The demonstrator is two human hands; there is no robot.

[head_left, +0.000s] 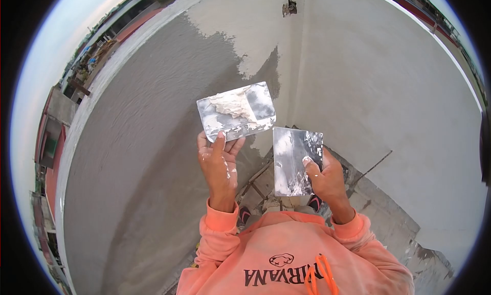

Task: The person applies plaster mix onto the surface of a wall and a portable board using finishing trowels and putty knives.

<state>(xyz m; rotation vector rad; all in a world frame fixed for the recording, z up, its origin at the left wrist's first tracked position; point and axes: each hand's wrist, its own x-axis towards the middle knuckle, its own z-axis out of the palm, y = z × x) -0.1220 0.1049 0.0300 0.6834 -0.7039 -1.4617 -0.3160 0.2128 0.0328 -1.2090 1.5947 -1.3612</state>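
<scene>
My left hand [220, 159] grips the lower edge of a flat metal plate [208, 116], thumb on top and fingers beneath. A lump of whitish paste [232, 105] lies on that plate. In my right hand [327, 175] is a second flat metal plate [289, 159], smeared with white, held at its right side with the thumb on its face. The two plates are close together, with a narrow gap between them. White smears mark both thumbs. Behind the plates, a wall [148, 106] carries a darker grey coat with a ragged upper edge.
A smooth light grey wall [383, 90] meets the other wall at a corner. High near the corner is a dark hole [289, 7]. A thin rod [373, 167] sticks up at the right wall's base. My shoes [244, 214] stand on a cluttered narrow footing. Rooftops show far left.
</scene>
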